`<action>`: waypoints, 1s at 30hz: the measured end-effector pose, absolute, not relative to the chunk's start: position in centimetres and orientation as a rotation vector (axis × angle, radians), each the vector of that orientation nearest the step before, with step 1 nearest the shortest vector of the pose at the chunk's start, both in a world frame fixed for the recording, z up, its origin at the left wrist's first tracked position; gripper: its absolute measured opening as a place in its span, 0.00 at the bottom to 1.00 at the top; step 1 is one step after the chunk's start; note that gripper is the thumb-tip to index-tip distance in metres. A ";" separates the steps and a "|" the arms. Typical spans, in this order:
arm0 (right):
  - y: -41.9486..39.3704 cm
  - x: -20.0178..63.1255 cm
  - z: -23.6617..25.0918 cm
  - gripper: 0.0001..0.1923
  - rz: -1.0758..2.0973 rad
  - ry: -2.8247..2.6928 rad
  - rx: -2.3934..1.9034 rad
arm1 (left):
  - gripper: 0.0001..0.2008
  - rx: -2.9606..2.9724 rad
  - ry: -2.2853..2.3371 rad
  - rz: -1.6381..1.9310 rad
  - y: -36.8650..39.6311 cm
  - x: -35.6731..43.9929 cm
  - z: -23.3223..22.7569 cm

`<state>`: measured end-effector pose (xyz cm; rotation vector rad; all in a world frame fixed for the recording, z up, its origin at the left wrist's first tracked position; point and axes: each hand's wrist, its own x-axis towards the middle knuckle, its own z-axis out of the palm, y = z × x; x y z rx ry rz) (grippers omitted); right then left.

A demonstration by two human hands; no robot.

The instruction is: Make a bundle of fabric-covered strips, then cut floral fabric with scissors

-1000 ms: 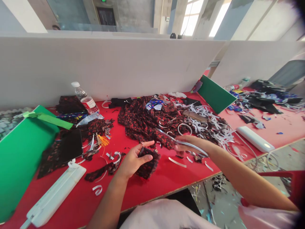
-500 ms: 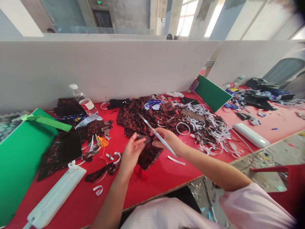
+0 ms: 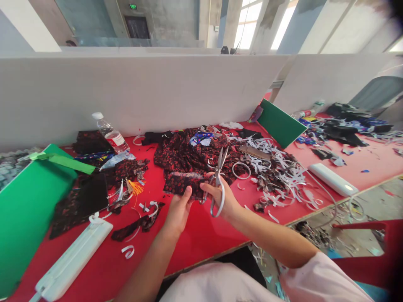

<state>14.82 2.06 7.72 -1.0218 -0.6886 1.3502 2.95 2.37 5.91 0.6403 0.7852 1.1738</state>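
A small folded piece of black fabric with a red pattern (image 3: 183, 183) is stretched between my hands above the red table. My left hand (image 3: 179, 209) grips its lower edge, thumb on top. My right hand (image 3: 225, 197) is closed around white-handled scissors (image 3: 222, 165), their blades a little apart and pointing away from me. The fingertips of that hand also touch the right end of the fabric piece. Just beyond lies a heap of the same patterned fabric (image 3: 176, 151), with a blue printed scrap (image 3: 200, 137) on top.
White strips and scraps (image 3: 283, 172) pile up on the right, near a white ring (image 3: 241, 170). Green boards (image 3: 280, 121) stand at both sides. A water bottle (image 3: 113, 136) is at the back left. White elongated devices (image 3: 74, 260) lie left and right. A red chair (image 3: 362, 268) stands at right.
The fabric piece has been raised and turned flat between my hands. The scissors have swung round, from lying across my right hand to blades upward and apart.
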 end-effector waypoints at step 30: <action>-1.6 21.8 8.8 0.40 1.591 -1.812 -1.274 | 0.18 0.514 0.961 1.222 3.4 0.7 6.7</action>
